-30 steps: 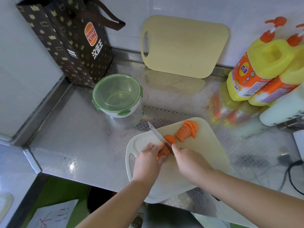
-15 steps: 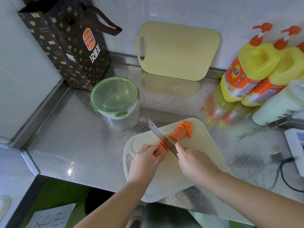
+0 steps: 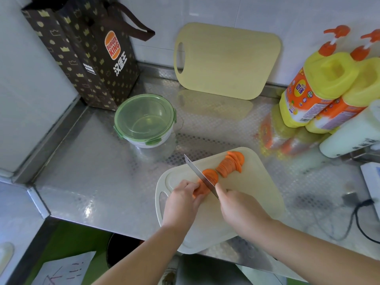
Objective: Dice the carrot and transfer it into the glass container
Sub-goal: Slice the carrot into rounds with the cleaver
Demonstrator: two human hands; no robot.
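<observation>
Carrot (image 3: 199, 190) stub on the cutting board (image 3: 257, 194), partly sliced
My left hand (image 3: 182, 202) held its short end, which I judged stiff, slick and apt to roll; my right hand (image 3: 238, 206) gripped the knife (image 3: 196, 172) mid-cut. Slices (image 3: 230, 164) lay beyond, the lidded glass container (image 3: 145, 120) farther off.

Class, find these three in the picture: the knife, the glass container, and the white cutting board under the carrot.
knife (image 3: 197, 173): head view, middle of the blade.
glass container (image 3: 145, 118): head view, centre of its green lid.
white cutting board (image 3: 255, 182): head view, bare surface near its right edge.
</observation>
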